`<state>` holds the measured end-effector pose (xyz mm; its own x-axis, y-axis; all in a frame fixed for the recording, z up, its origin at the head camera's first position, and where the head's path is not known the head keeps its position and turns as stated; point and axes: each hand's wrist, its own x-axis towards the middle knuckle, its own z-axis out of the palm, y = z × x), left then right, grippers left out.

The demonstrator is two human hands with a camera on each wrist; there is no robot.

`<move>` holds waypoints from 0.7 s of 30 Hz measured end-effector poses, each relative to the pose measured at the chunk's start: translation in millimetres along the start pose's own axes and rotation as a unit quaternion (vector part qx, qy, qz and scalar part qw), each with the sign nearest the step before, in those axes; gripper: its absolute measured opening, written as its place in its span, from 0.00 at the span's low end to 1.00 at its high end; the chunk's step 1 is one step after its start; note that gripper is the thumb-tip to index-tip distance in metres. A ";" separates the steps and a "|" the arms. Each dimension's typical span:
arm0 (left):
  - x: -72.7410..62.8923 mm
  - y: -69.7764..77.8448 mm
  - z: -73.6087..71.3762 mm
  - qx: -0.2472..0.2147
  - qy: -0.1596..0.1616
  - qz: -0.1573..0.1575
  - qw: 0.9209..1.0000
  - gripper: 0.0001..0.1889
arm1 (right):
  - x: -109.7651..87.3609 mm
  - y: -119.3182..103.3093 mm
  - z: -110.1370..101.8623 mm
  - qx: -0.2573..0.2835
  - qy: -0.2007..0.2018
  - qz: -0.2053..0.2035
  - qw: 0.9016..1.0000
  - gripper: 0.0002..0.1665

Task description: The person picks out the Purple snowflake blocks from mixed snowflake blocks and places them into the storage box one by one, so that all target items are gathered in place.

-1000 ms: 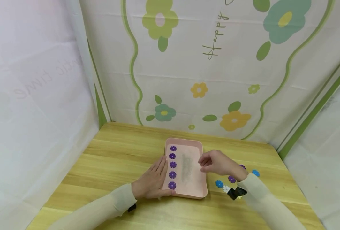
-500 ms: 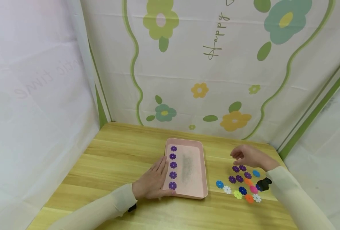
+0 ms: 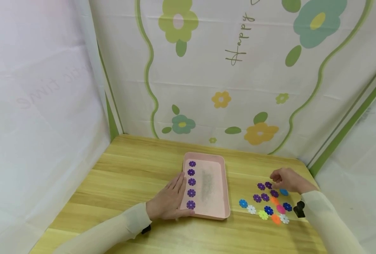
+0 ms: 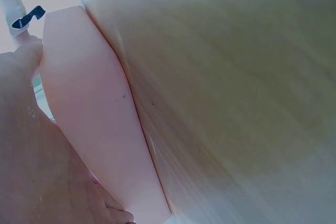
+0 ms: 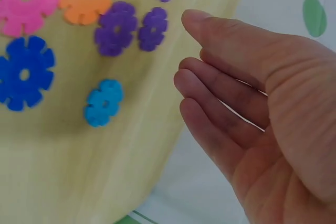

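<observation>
My left hand (image 3: 167, 201) rests along the left side of a shallow pink tray (image 3: 218, 208), fingers straight and thumb at the near rim. Inside the tray, several purple flower-shaped plastic discs (image 3: 191, 182) with notched edges form one column by the left wall. My right hand (image 3: 287, 179) hovers over the far side of a loose group of similar discs, near a purple disc (image 3: 274, 193) and a light blue disc (image 3: 284, 192). In the right wrist view, the right hand's fingers (image 5: 210, 124) are loosely bent with nothing between them. The left wrist view shows the tray's outer wall (image 4: 100, 108).
Loose discs right of the tray include a pink disc (image 3: 280, 209), an orange disc (image 3: 275, 219), a yellow disc (image 3: 263, 215), a white disc (image 3: 251, 209) and a dark blue disc (image 3: 268, 210). A flower-printed cloth (image 3: 200, 91) hangs behind the wooden table (image 3: 121, 169).
My right hand has gone from the tray's right edge rightward to the loose discs, then further right and lower. The left hand and the purple column stay as they were.
</observation>
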<state>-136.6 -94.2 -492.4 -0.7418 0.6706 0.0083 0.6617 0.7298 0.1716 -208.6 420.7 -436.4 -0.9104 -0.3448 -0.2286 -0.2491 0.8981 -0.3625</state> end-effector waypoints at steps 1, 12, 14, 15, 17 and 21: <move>0.2 -0.1 0.0 0.002 0.002 0.001 1.000 0.62 | 0.3 1.9 1.8 -0.003 0.002 -0.001 1.000 0.24; 0.8 -0.1 -1.2 0.007 -0.001 0.001 1.000 0.62 | 4.8 16.9 23.2 0.015 0.023 0.013 1.000 0.22; 0.8 0.0 -1.2 0.008 -0.002 0.000 1.000 0.62 | 5.2 20.8 27.7 0.017 0.026 0.015 0.999 0.20; 0.9 0.0 -1.1 0.008 -0.002 0.000 1.000 0.62 | 5.1 22.2 29.6 0.018 0.029 0.018 0.999 0.18; 0.8 0.3 -1.4 0.003 -0.004 -0.002 1.000 0.62 | 5.3 25.1 33.0 0.022 0.034 0.017 0.999 0.16; -0.7 1.2 -3.0 -0.003 -0.008 -0.006 1.000 0.62 | 6.5 27.2 36.0 0.030 0.045 0.024 0.998 0.13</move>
<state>-135.6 -94.2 -489.2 -0.7478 0.6638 -0.0096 0.6521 0.7372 0.1768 -209.3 433.1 -480.3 -0.9477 -0.2727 -0.1658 -0.1861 0.8943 -0.4070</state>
